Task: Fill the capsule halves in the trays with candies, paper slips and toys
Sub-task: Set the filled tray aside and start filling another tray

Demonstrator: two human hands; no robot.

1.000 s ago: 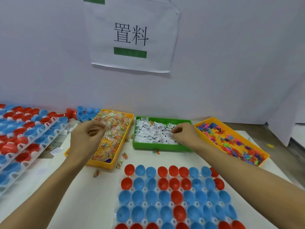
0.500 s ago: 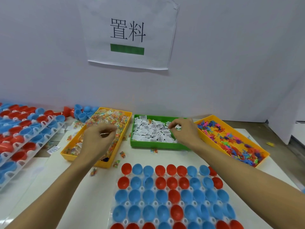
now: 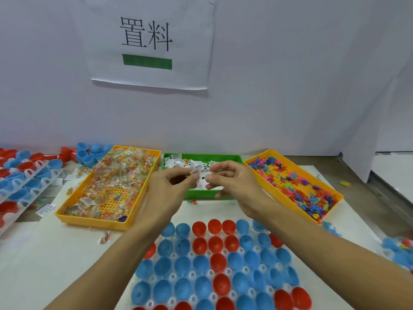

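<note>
A clear tray of red and blue capsule halves point(image 3: 223, 265) lies in front of me. Behind it stand a yellow tray of wrapped candies point(image 3: 105, 218), a green tray of paper slips point(image 3: 201, 158) and a yellow tray of coloured toys point(image 3: 290, 189). My left hand point(image 3: 165, 193) and right hand point(image 3: 237, 189) meet over the green tray. Their fingertips pinch a small clear candy wrapper and white paper slips point(image 3: 202, 175) between them; which hand holds which piece I cannot tell.
More trays of red and blue capsule halves point(image 3: 20, 182) line the left side, with loose blue halves point(image 3: 89, 153) behind them. Stray candies point(image 3: 105, 238) lie on the white table. A paper sign point(image 3: 147, 41) hangs on the wall. Loose blue halves point(image 3: 397, 249) sit far right.
My left hand left the candy tray and moved right. My right hand lifted from the paper slips, and both hands came together above the green tray. The camera tilted slightly.
</note>
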